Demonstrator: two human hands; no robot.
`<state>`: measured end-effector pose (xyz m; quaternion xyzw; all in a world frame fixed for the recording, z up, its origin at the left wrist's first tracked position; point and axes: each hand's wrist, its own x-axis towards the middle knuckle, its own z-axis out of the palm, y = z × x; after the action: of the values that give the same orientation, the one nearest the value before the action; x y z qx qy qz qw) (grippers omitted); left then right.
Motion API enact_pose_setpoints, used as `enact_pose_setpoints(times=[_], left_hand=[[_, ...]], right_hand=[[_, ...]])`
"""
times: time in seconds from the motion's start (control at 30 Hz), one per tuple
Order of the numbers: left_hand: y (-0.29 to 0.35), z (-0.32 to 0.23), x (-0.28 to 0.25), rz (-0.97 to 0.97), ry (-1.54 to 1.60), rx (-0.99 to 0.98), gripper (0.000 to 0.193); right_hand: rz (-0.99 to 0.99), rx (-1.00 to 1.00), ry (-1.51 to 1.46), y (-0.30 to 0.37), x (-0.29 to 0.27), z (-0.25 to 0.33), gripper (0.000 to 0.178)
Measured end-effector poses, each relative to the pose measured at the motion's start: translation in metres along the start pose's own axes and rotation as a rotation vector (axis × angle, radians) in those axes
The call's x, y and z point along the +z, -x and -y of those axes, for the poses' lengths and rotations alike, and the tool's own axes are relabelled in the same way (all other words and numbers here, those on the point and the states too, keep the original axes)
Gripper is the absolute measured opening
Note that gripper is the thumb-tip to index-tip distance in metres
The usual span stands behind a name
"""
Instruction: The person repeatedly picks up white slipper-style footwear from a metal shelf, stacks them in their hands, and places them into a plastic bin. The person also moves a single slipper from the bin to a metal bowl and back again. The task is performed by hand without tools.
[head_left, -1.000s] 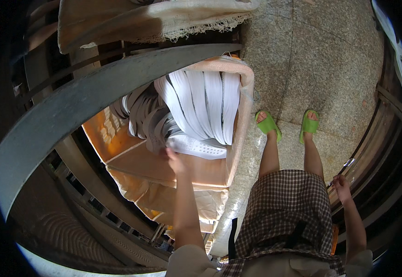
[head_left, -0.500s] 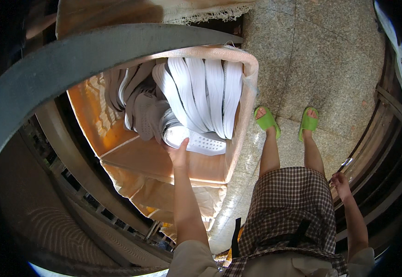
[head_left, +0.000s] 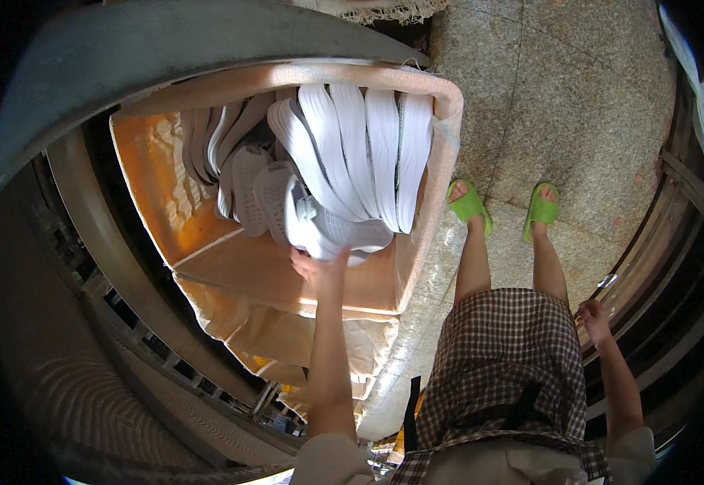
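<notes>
My left hand [head_left: 320, 265] reaches into a cloth-lined bin and grips the near edge of a white shoe sole [head_left: 340, 230], thumb on one side and fingers on the other. The sole is tilted and blurred by motion; its upper face has rows of small holes. Several more white soles [head_left: 368, 153] stand packed on edge behind it, and greyer-looking ones [head_left: 248, 190] lean in shade to the left. At the lower right my right hand [head_left: 594, 320] hangs beside a rail with its fingers loosely bent and nothing visible in them.
The bin's padded pale rim [head_left: 447, 137] surrounds the soles. A grey curved metal bar [head_left: 206, 40] crosses behind it, and another cloth-lined bin [head_left: 287, 347] sits nearer me. Dark racks [head_left: 659, 275] line the right side. Stone flooring [head_left: 562, 105] lies under my green slippers [head_left: 469, 206].
The near sole has tipped and shifted in my left hand, which has moved slightly right. More of the soles behind it shows. My right hand has barely moved.
</notes>
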<state>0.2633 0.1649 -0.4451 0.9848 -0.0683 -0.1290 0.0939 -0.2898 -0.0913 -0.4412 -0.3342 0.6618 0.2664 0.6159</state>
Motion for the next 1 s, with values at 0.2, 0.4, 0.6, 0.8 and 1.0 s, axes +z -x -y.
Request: enact_pose_setpoints(times=[0.2,0.4,0.6,0.8,1.0], left_hand=[[0.005,0.020,0.006,0.126,0.441,0.111,0.090],[-0.015,0.020,0.019,0.216,0.583,-0.013,0.073],[-0.010,0.018,0.007,0.434,0.611,-0.056,0.056],[-0.138,0.063,-0.043,-0.139,0.291,0.135,0.058],[-0.280,0.093,-0.019,-0.075,-0.038,0.167,0.072]], right_hand=[[0.078,-0.090,-0.055,-0.002,0.023,0.007,0.009],[0.077,-0.074,-0.005,-0.006,0.012,0.006,0.011],[0.048,-0.044,0.112,-0.014,0.004,0.006,0.015],[-0.018,-0.056,-0.015,-0.013,-0.002,0.023,0.015],[-0.029,-0.028,0.033,-0.017,0.008,0.021,0.016]])
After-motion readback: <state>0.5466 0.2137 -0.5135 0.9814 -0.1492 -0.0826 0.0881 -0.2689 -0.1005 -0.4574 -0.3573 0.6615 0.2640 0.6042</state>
